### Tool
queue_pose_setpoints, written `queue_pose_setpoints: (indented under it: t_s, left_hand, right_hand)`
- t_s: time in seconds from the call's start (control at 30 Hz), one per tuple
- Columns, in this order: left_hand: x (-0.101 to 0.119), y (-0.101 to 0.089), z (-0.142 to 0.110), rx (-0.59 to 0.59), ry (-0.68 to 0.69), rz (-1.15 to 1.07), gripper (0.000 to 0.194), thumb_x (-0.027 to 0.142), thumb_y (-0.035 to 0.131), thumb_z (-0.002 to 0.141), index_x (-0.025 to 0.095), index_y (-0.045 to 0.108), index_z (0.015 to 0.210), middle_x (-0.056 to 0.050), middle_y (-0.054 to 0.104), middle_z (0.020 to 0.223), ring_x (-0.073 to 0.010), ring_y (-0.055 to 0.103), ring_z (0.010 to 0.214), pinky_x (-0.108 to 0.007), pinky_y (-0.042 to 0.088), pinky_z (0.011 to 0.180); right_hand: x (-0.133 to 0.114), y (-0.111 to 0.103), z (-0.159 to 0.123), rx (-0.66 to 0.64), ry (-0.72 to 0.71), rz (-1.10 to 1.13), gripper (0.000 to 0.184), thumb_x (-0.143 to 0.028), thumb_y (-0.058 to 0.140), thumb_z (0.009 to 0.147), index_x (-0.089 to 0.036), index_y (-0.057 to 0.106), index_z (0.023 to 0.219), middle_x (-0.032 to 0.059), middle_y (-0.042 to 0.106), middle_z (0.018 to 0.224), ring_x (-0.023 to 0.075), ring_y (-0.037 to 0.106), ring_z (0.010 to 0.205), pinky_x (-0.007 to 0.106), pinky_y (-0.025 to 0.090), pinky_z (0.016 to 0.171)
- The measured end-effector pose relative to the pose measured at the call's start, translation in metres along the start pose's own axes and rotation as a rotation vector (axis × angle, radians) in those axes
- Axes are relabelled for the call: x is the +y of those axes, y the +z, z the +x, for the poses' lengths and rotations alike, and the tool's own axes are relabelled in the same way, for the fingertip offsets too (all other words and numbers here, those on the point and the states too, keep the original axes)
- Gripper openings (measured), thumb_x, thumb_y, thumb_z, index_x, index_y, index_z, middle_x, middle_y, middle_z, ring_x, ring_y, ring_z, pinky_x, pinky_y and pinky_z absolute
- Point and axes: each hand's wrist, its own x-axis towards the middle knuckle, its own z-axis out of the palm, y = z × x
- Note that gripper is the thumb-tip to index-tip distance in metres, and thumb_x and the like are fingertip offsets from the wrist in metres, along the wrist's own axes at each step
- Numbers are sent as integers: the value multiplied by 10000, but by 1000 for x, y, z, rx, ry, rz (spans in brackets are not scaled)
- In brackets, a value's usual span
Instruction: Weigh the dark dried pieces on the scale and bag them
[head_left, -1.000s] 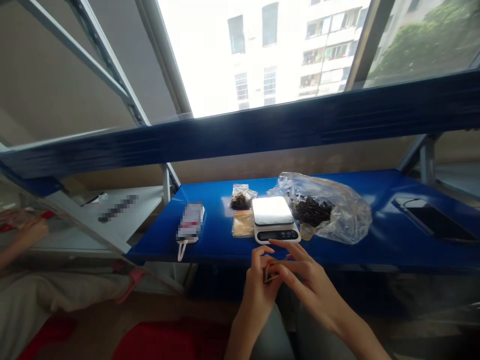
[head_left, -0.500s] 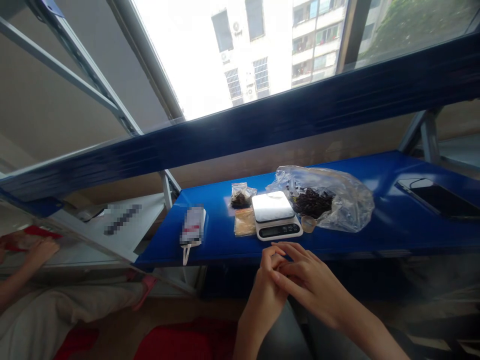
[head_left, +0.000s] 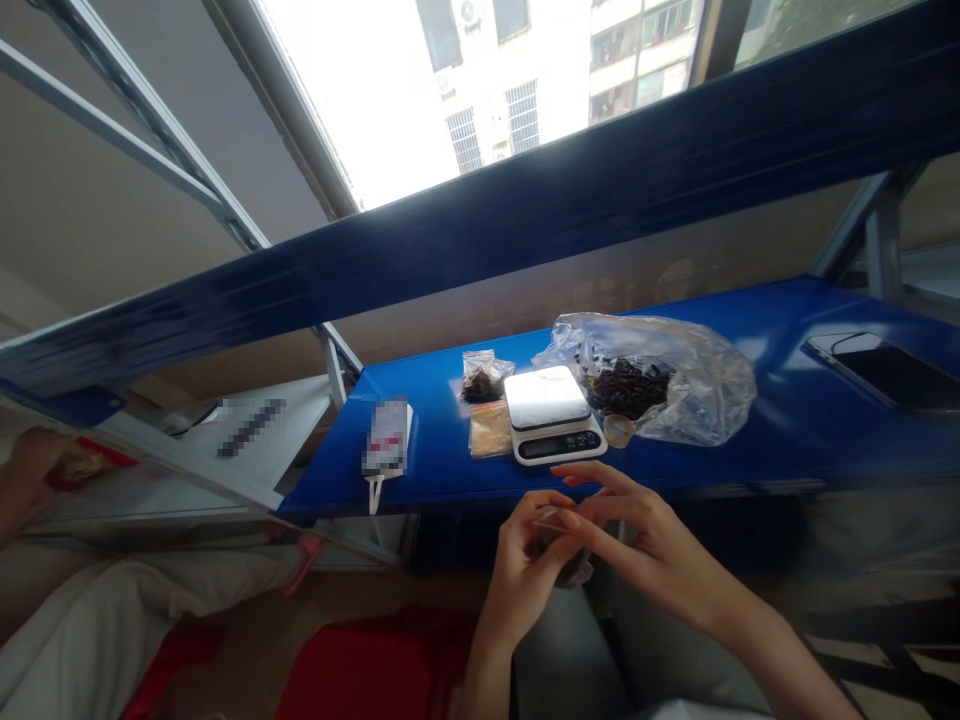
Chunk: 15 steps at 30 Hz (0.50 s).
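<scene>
Small translucent packet (head_left: 556, 522) pinched in the curled fingers of the left hand (head_left: 521, 580), held just off the edge of the blue tabletop (head_left: 427, 450). Right hand (head_left: 652, 540) is held partly open against it, with firmness of hold unclear; packet contents are obscured. Platform of the digital kitchen scale (head_left: 547, 397) is bare. Dark dried pieces (head_left: 626, 388) are contained in a large clear plastic bag (head_left: 712, 395), a small cup (head_left: 619, 430) beside it. Small zip bag (head_left: 482, 378) and tan sachet (head_left: 490, 430) are laid behind.
</scene>
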Motion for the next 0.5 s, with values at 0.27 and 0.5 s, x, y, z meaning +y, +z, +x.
queue_pose_setpoints:
  t_s: [0.27,0.5]
  left_hand:
    - [6,-1,2,14,47,104,322,418,596,793,165,655,984,-69,683,869,-176,633,753,-257,492,666]
    - [4,5,5,30,31,26,364,443,648,742,165,596,971,-58,676,876,-189,636,801,-257,488,690]
  right_hand:
    - [-3,-4,0,-100,-13,-40,330,-417,467,878,-278,748,773,28,637,1134,221,604,1027,316,519,808]
    - [1,-6,1,-123,-45,-1,284,-418,500,864,-272,741,821,34,597,1193,194,611,989,309,507,821]
